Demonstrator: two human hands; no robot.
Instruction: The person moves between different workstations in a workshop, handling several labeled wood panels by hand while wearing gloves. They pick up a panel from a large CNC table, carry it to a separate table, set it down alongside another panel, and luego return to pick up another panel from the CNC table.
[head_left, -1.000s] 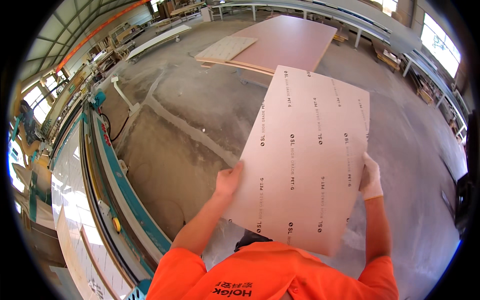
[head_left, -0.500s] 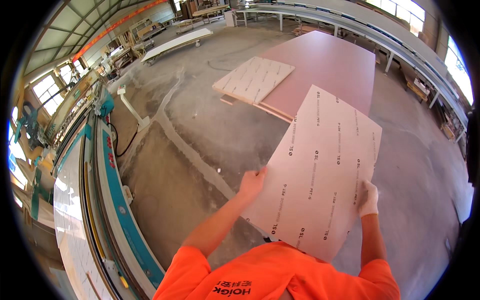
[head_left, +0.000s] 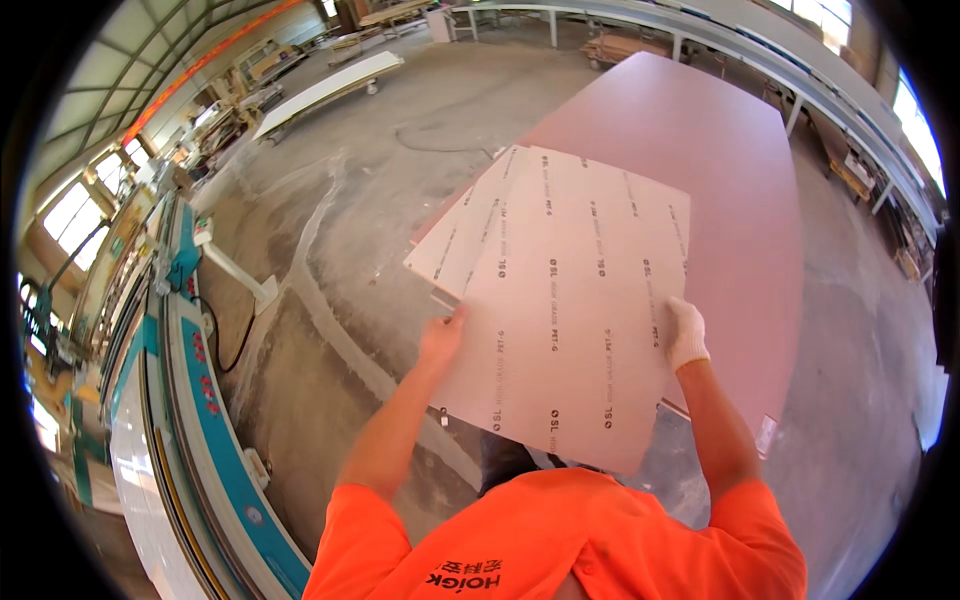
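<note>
Between my two hands I hold a pale pinkish panel [head_left: 560,320] with rows of dark print, tilted in front of my body. My left hand [head_left: 441,338], bare, closes on its left edge. On the right edge my right hand [head_left: 686,334] grips it, wearing a white glove. Behind the panel's far left corner lies a similar printed board [head_left: 460,225], partly covered by it in view. That board rests on a large reddish-pink sheet [head_left: 735,260], whose near left part is hidden. Whether the held panel touches the board below I cannot tell.
A long teal and white machine [head_left: 225,410] with rails runs along my left. Beside it stands a white post [head_left: 238,270] with a foot on the concrete floor. A low table with a white sheet [head_left: 325,95] is far left; a long conveyor frame [head_left: 680,25] crosses the far right.
The panel has moved forward and left over the large sheet, with both hands still on it. The sheet now appears nearer, and the panel covers more of the printed board behind.
</note>
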